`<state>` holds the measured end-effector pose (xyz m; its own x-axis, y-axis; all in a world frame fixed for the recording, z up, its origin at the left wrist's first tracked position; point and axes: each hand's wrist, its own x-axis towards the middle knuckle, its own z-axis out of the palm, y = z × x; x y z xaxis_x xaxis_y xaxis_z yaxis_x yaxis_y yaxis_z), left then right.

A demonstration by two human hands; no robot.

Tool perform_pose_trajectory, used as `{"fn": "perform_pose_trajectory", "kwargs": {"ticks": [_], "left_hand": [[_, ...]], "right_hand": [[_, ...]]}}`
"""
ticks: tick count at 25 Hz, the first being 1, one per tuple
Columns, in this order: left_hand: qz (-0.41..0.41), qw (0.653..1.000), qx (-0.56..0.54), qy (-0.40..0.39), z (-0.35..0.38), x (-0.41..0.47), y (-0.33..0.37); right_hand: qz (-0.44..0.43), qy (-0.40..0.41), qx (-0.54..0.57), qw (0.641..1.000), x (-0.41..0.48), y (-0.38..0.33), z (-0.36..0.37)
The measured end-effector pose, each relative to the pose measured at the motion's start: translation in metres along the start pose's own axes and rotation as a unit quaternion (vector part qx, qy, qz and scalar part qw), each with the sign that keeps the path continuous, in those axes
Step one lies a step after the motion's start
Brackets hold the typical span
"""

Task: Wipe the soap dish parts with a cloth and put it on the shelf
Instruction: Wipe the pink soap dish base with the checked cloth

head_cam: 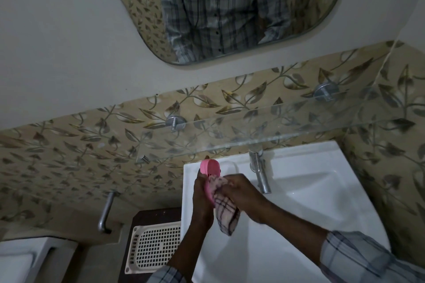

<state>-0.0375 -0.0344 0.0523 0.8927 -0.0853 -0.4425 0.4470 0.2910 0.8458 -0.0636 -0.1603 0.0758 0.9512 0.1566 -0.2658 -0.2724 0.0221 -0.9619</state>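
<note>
Holding the pink soap dish part (pixel 209 171) upright in my left hand (pixel 202 197), I have my fingers curled round its lower half, so its rounded top sticks out above my knuckles. My right hand (pixel 243 193), just beside the left, is bunched on the checked cloth (pixel 224 210) and presses it against the dish's face. The loose end of the cloth hangs down below both hands. Both hands are over the white sink (pixel 310 202), with the tap (pixel 261 174) just to the right of my right hand. The glass shelf (pixel 287 126) runs across above my hands, apart from the dish. Down to the left of my left forearm lies a white perforated tray (pixel 154 246) on a dark surface.
</note>
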Motion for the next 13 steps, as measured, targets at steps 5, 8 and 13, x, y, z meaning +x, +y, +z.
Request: {"fn": "perform_pose_trajectory", "kwargs": {"ticks": [5, 8, 13], "left_hand": [[0.068, 0.996, 0.021, -0.052, 0.006, -0.002, -0.014], [0.034, 0.997, 0.005, -0.071, 0.005, -0.004, -0.009], [-0.051, 0.986, -0.130, -0.092, 0.007, -0.012, -0.003]], "right_hand": [[0.030, 0.026, 0.198, 0.979, 0.016, -0.035, -0.015], [-0.017, 0.024, 0.060, 0.998, 0.012, -0.027, -0.013], [-0.083, 0.072, -0.131, 0.985, 0.005, -0.019, -0.016]]}}
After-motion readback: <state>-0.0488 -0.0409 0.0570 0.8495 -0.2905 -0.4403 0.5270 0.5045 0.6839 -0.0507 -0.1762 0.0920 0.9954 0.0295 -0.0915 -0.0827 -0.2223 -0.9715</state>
